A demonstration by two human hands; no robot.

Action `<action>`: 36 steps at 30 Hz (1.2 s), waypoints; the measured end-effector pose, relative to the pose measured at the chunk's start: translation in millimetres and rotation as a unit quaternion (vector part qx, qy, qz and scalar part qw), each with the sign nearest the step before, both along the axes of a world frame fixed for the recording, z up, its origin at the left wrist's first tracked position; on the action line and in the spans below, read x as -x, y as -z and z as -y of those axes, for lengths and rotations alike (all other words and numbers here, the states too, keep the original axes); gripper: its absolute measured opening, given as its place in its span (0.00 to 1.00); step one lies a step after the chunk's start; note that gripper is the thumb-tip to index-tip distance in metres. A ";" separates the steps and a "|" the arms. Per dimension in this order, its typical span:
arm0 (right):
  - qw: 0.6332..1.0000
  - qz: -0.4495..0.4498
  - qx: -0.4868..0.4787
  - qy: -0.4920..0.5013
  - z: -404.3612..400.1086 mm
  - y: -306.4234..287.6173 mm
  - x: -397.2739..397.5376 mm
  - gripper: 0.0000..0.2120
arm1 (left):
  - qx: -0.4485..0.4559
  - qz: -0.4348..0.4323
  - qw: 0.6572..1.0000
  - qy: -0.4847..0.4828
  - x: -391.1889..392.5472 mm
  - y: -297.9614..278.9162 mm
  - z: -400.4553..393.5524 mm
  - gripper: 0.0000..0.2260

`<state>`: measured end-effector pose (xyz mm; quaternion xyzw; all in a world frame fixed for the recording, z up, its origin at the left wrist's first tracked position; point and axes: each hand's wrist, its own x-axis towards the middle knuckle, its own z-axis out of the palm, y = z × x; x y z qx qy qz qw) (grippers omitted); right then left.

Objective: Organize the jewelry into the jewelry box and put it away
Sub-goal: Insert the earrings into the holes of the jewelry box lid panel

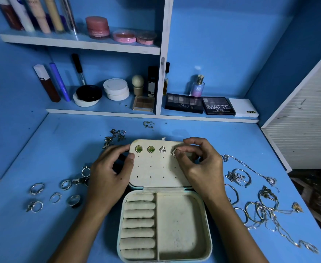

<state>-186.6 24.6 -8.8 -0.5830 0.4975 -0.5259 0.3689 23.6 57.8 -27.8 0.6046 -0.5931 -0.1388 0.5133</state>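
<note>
Now both hands work at the raised earring panel of the open jewelry box [201, 249] on the blue desk [80, 234].

Left hand [111, 172] grips the earring panel [152, 171] by its left edge, thumb on the front. Right hand [197, 166] pinches a triangular stud [173, 152] at the fourth hole of the top row, beside another triangular stud [162, 149] and two green studs [139, 149]. Ring rolls and tray lie empty; rings [55, 197] sit left, bracelets and chains [260, 209] right.
</note>
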 end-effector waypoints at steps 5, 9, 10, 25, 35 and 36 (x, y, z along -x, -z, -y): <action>0.995 -0.070 0.043 0.053 6.0 8.8 0.4 0.11 | 0.002 -0.001 1.000 0.001 0.0 -0.3 0.0 0.10; 0.995 -0.055 0.029 0.080 8.9 12.8 3.0 0.09 | -0.002 -0.001 1.000 0.000 0.1 -0.3 0.2 0.10; 0.996 -0.041 0.013 0.078 9.3 13.3 3.5 0.10 | -0.002 -0.001 1.000 0.000 0.3 -0.4 0.3 0.10; 0.997 -0.045 -0.064 0.006 20.5 16.5 3.5 0.15 | -0.006 -0.010 1.000 0.000 2.0 -1.5 -2.1 0.10; 0.992 -0.065 -0.105 -0.006 27.8 27.9 5.0 0.24 | -0.032 -0.013 0.999 -0.014 2.6 -2.8 1.4 0.06; 0.992 -0.067 -0.103 -0.006 28.3 28.7 4.3 0.24 | -0.031 -0.005 0.999 -0.021 1.1 -3.2 3.5 0.05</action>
